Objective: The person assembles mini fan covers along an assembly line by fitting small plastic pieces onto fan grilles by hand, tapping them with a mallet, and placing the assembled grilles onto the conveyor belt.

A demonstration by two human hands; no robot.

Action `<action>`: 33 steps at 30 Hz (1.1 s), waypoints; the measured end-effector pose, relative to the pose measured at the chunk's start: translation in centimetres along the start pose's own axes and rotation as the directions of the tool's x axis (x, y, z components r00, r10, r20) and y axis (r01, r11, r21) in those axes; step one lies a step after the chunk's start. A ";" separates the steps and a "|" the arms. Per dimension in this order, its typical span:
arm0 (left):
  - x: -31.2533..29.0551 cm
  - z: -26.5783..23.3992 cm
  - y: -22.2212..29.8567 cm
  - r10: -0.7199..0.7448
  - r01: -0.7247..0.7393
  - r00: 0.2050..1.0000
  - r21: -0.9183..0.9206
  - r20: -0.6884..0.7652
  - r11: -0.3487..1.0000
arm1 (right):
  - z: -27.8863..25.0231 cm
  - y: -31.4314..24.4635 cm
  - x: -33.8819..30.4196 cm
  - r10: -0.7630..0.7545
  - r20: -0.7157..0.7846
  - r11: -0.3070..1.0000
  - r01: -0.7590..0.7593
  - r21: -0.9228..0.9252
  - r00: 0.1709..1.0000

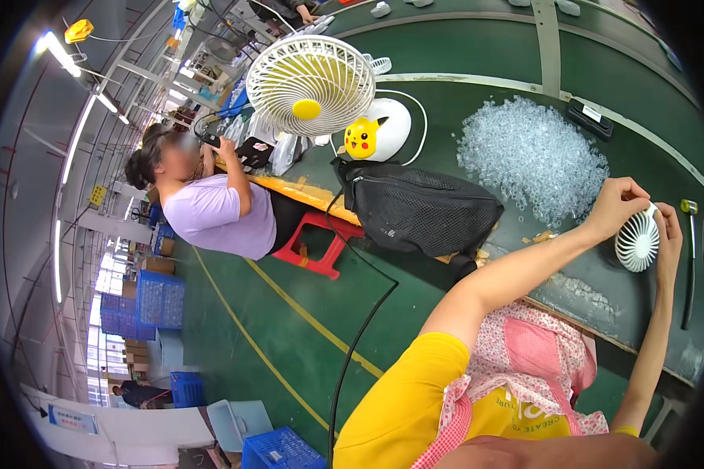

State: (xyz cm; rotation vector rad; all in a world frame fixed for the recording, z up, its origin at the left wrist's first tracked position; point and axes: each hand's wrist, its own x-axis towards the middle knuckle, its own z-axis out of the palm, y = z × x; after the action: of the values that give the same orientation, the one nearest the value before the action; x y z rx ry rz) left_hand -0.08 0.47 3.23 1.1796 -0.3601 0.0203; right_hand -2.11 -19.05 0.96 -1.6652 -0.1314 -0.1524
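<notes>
Evidently, the work is part-way through, so far as one view can show. A small white fan (637, 244) is up between both hands above the near right end of the green bench (651, 168), its spiral front guard looking whole. The right hand (668, 233) has its fingers closed on the fan's outer edge; the left hand (619, 206) brings its fingertips narrowly together at the upper rim (whether they grip the rim or something tiny, I cannot tell). What remains on the fan's far side is hidden, so I judge its handling unfinished. The heap of clear plastic pieces (528, 152) lies loose, apparently with plenty unused.

Counted, there is one small fan in hand, one heap whose pieces are too many to number, one dark oblong box (589, 119) beyond it, and one long-handled tool (689, 262) to the right. Leftward come one black mesh bag (418, 213), one large white fan (311, 82) and one seated co-worker (215, 215) on one red stool (318, 244).
</notes>
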 end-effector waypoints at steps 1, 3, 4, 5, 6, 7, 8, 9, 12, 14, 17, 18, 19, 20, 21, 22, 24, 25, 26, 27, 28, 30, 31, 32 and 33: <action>0.0 0.1 0.2 0.020 -0.021 1.000 0.021 0.022 1.000 | 0.0 -0.2 -0.1 0.055 0.029 0.992 -0.058 0.115 0.998; -0.2 0.4 0.7 0.007 -0.008 0.998 0.022 0.069 1.000 | -0.1 -0.4 -0.3 0.148 0.097 0.939 -0.171 0.298 0.984; -0.4 0.5 0.8 0.010 -0.012 0.995 0.019 0.095 1.000 | -0.8 0.3 -0.1 0.178 0.154 0.917 -0.220 0.333 0.972; -0.6 0.5 1.0 -0.005 0.003 0.992 0.010 0.123 1.000 | -1.1 0.8 0.1 0.204 0.212 0.891 -0.271 0.364 0.956; -0.7 0.5 1.2 -0.017 0.017 0.990 -0.003 0.143 1.000 | -0.9 1.5 0.2 0.246 0.179 0.890 -0.295 0.348 0.953; -1.0 -0.1 1.6 -0.028 0.029 0.989 -0.001 0.148 1.000 | -0.2 2.9 0.8 0.278 0.188 0.856 -0.332 0.397 0.942; -0.9 0.8 1.5 0.024 -0.024 0.986 -0.002 0.166 1.000 | 0.4 -1.1 -0.2 0.330 0.272 0.803 -0.420 0.422 0.904; -1.2 2.3 1.7 0.014 -0.012 0.978 -0.014 0.207 1.000 | -8.3 9.0 0.1 0.062 0.567 0.642 -0.468 0.608 0.821; -1.3 1.7 0.9 0.077 -0.084 0.982 0.035 0.175 0.996 | -6.9 9.4 -0.2 0.115 0.540 0.441 -0.530 0.724 0.833; -1.1 1.4 0.7 0.006 -0.008 0.992 0.016 0.125 1.000 | -5.8 7.7 -0.2 0.140 0.540 0.484 -0.533 0.694 0.830; -0.2 1.1 0.0 -0.146 0.191 0.960 -0.179 0.240 0.965 | 0.0 -0.7 0.3 0.073 0.359 0.924 -0.199 0.328 0.931; -0.2 0.5 0.1 -0.212 0.258 0.952 -0.203 0.220 0.945 | -0.6 0.1 0.4 0.171 0.329 0.904 -0.281 0.323 0.929; -0.2 0.4 0.3 -0.275 0.326 0.936 -0.243 0.221 0.913 | -1.0 -0.3 0.1 0.238 0.247 0.911 -0.304 0.279 0.940; -0.2 0.4 0.1 -0.309 0.354 0.929 -0.240 0.204 0.904 | -0.4 -0.6 -0.3 0.198 0.153 0.916 -0.239 0.324 0.968; -0.2 0.5 -0.2 -0.310 0.348 0.932 -0.228 0.186 0.909 | -0.9 -0.2 -0.1 0.166 0.161 0.939 -0.206 0.277 0.973; -0.2 0.7 -0.4 -0.310 0.342 0.936 -0.217 0.169 0.914 | -0.9 -0.3 -0.1 0.167 0.117 0.950 -0.191 0.247 0.979; -0.3 0.7 -0.8 -0.324 0.352 0.934 -0.227 0.150 0.908 | -0.9 -0.2 -0.2 0.162 0.055 0.964 -0.170 0.203 0.985; -0.4 0.4 -0.9 -0.347 0.372 0.927 -0.245 0.141 0.895 | -0.6 -0.3 -0.3 0.119 0.035 0.981 -0.123 0.152 0.992; -0.2 0.2 -1.0 -0.347 0.368 0.930 -0.249 0.125 0.896 | -0.2 -0.5 -0.3 0.073 0.018 0.992 -0.075 0.101 0.997; -0.3 -0.1 -1.1 -0.355 0.374 0.927 -0.242 0.117 0.896 | 0.2 -0.7 -0.4 0.083 0.021 0.993 -0.085 0.085 0.996; -0.3 -0.1 -1.1 -0.366 0.384 0.923 -0.238 0.116 0.892 | 0.0 -0.7 -0.4 0.083 0.020 0.996 -0.084 0.034 0.996; -0.3 -0.2 -1.0 -0.371 0.389 0.921 -0.237 0.119 0.890 | 0.2 -0.9 -0.5 0.061 0.000 0.998 -0.061 -0.023 0.998; -0.4 -0.3 -0.9 -0.373 0.392 0.920 -0.234 0.123 0.890 | 0.3 -0.9 -0.5 0.062 -0.007 0.997 -0.062 -0.045 0.998; -0.4 -0.2 -0.9 -0.382 0.400 0.916 -0.243 0.121 0.884 | 0.3 -1.0 -0.5 0.062 -0.016 0.996 -0.063 -0.068 0.998; -0.3 -0.1 -0.9 -0.370 0.388 0.921 -0.249 0.118 0.887 | 0.4 -1.2 -0.6 0.068 0.001 0.996 -0.067 -0.062 0.998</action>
State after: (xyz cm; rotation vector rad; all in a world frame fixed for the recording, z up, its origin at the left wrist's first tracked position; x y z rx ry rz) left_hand -0.19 0.29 2.31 0.9646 -0.1775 -0.4016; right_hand -2.94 -18.56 2.04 -1.7294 -0.0736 -0.1033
